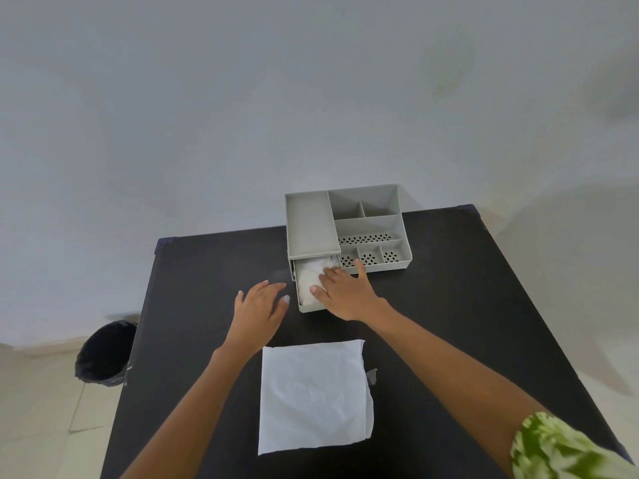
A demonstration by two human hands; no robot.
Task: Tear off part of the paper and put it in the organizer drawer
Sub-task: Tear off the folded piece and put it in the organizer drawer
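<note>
On the black table (449, 305) in front of me sits a grey organizer (366, 223), near the far edge, with a flat lid on its left side and open compartments on the right, some with perforated floors. Below the lid its drawer (307, 307) is pulled out toward me, and crumpled white paper (309, 280) lies inside it, filling most of what I can see of the tray.

My right hand (345, 292) reaches over the drawer's right side, palm down. My fingers (328, 276) are spread and only slightly curled, their tips lying on the crumpled paper, and the thumb stretches out toward the front of the organizer. I am pressing or touching the paper rather than pinching it; nothing is closed inside the hand.

My left hand (259, 309) is just left of the drawer, close to it but not touching it, palm down and loosely open with the fingers pointing toward the drawer. It holds nothing, and I cannot tell whether it rests on the table or floats above it.

Nearer to me, between my forearms, a flat white paper sheet (313, 395) lies on the table, its right edge a little ragged. A green patterned sleeve (560, 447) covers my right upper arm. On the floor left of the table stands a bin lined with a black bag (105, 354).
</note>
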